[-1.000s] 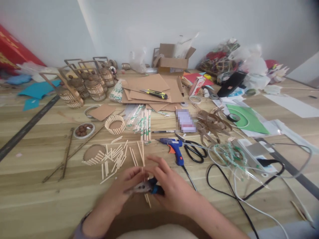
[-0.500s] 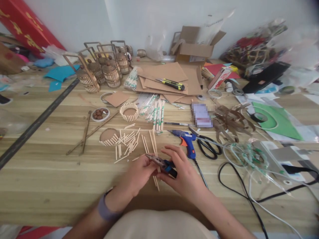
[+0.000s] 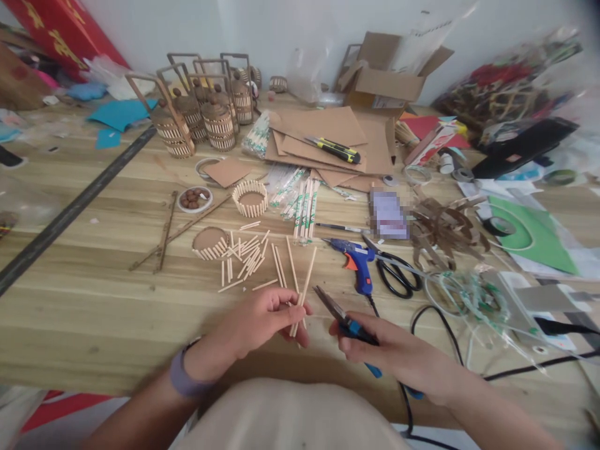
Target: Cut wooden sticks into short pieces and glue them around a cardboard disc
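Near the front of the wooden table, my left hand (image 3: pixel 276 314) pinches thin wooden sticks (image 3: pixel 307 281) that point up and away from me. To its right, my right hand (image 3: pixel 379 342) is wrapped round the blue and black handles of pliers (image 3: pixel 335 306), whose jaws point toward the sticks without touching them. Short cut sticks (image 3: pixel 250 256) lie scattered beyond my left hand. Beside them are a cardboard disc partly ringed with sticks (image 3: pixel 210 240) and a fully ringed one (image 3: pixel 250 199).
A blue glue gun (image 3: pixel 360 269) and black-handled scissors (image 3: pixel 398 275) lie beyond my right hand, with cables (image 3: pixel 440 319) at the right. Wrapped chopsticks (image 3: pixel 306 209), cardboard (image 3: pixel 323 131), a bowl of brown beads (image 3: pixel 194 199) and small lidded baskets (image 3: pixel 219 125) stand farther back.
The pliers have moved right, away from my left hand, and my right hand has closed round their handles. My left hand now holds the sticks up in a pinch. The view has shifted slightly.
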Available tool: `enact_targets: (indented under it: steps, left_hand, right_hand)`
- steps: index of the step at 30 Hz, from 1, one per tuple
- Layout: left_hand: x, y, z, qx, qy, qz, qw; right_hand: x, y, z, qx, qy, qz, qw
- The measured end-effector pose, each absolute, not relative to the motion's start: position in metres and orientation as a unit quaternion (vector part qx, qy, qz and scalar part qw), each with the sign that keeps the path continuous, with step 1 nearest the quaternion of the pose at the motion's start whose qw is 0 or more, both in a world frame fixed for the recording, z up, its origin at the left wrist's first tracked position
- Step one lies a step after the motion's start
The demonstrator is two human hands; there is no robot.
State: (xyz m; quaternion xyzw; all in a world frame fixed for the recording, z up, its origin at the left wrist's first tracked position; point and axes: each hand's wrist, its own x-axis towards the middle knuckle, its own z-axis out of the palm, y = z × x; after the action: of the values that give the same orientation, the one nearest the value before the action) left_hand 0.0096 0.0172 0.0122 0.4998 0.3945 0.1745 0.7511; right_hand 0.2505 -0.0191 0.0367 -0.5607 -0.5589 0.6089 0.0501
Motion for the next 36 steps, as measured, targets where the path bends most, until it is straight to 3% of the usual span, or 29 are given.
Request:
enact_targets:
  steps: [8,36]
  left_hand:
    - [0.017,0.014,0.016,0.484,0.361,0.111,0.789]
    - [0.018,0.008,0.020,0.441,0.377,0.096,0.808]
  right_hand:
    - [0.234,-0.011,0.044,-0.508,-0.499,0.701,0.046]
    - [0.227,-0.006,0.039,-0.503,-0.560,0.658,0.019]
